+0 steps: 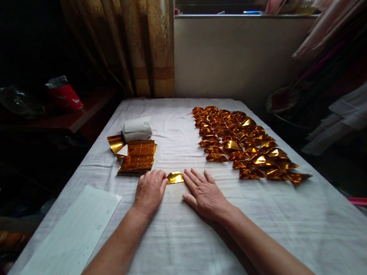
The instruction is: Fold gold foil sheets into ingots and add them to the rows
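Observation:
A small folded piece of gold foil paper (pixel 175 177) lies flat on the white cloth between my two hands. My left hand (pixel 150 190) has its fingers curled together at the foil's left end, gripping that edge. Flat on the cloth, my right hand (pixel 205 194) has its fingers stretched out, the fingertips touching the foil's right end. Just beyond my left hand sits a stack of gold foil sheets (pixel 137 155). Rows of folded gold foil pieces (pixel 232 145) cover the right side of the table.
A white roll (pixel 136 129) stands behind the foil stack. Lined paper (pixel 72 239) lies at the left on the cloth-covered table (pixel 169 252). A dark side table (pixel 79 115) holds a red container (pixel 65 96). Curtain (pixel 137 41) and window wall bound the far side.

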`<state>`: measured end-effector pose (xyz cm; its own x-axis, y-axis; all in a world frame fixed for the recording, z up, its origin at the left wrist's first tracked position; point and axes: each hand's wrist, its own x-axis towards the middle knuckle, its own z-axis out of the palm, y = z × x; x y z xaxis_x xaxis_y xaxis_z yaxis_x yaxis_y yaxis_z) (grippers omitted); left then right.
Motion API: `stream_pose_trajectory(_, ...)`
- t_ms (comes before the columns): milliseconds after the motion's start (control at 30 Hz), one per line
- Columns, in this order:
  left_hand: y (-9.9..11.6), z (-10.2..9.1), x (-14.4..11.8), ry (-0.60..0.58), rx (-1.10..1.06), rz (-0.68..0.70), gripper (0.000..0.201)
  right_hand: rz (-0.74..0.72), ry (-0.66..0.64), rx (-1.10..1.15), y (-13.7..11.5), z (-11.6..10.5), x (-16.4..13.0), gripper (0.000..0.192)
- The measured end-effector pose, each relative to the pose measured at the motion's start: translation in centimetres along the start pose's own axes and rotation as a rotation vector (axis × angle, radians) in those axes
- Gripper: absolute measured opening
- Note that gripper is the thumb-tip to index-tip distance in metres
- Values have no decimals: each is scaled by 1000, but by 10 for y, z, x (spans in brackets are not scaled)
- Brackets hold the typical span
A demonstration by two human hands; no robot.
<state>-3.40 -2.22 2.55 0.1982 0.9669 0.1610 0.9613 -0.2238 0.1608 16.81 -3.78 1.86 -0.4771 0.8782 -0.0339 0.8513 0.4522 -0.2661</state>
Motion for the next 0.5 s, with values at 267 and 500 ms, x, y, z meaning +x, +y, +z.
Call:
stream_pose_trajectory(267,16,1,-5,127,9,179,22,31,-21,-4,5,0,-4,63)
stream_pose_trajectory(500,13,22,-11,-3,-32,379,48,25,5,9,6,1,-5,63)
